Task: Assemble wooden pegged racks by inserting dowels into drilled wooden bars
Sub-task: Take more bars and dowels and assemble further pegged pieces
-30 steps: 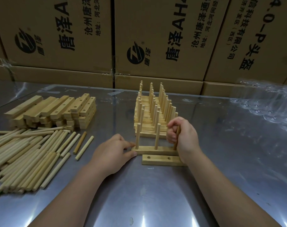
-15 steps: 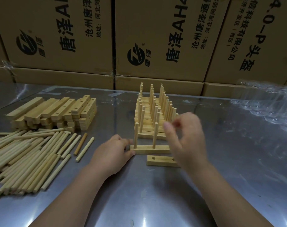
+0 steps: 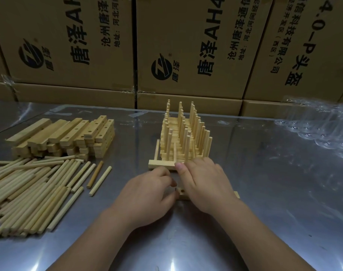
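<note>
A bare drilled bar (image 3: 182, 193) lies flat on the metal table (image 3: 264, 192), one hole showing near its left end. My left hand (image 3: 147, 194) curls its thumb and fingers round that left end. My right hand (image 3: 203, 182) lies over the bar's middle with fingers stretched forward, the fingertips touching the base of a pegged rack (image 3: 158, 165) whose dowels stand upright. This rack sits right against the stack of finished racks (image 3: 184, 137) behind it. The right part of the rack's base is hidden by my right hand.
Loose dowels (image 3: 33, 188) are spread on the left, with a pile of drilled bars (image 3: 68, 135) behind them. Clear plastic packaging (image 3: 323, 130) lies at the right. Cardboard boxes (image 3: 186, 45) wall off the table's back edge.
My right hand let go of the last dowel, came down over the bare bar and reached the pegged rack, which now sits farther back against the stack. My left hand shifted right to the bare bar's end.
</note>
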